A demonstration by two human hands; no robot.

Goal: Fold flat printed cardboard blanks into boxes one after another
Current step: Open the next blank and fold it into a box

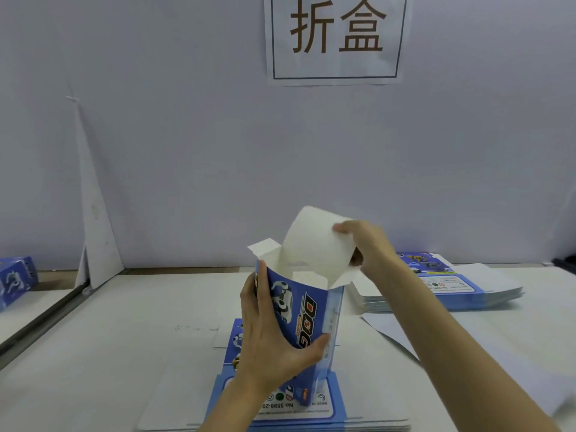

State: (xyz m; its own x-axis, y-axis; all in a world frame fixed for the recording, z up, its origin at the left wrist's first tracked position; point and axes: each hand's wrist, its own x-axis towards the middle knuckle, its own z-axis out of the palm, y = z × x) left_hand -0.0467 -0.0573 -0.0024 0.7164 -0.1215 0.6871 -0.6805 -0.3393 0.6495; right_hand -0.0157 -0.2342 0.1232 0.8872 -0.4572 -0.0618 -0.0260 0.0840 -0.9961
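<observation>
A blue printed box [304,310] stands upright in the middle of the table, opened into a tube with its top open. My left hand [274,335] grips its body, thumb on the front face and fingers round the left edge. My right hand [364,244] pinches the large white top flap [314,241], which curves over the opening. A small side flap [265,247] sticks up at the left. Under the box lies a stack of flat blanks [338,403], printed side up.
A second pile of flat blanks [448,288] lies at the right rear. A finished blue box [17,280] sits at the far left edge. A white partition wall with a paper sign [336,39] closes off the back. A loose white sheet [389,335] lies to the right.
</observation>
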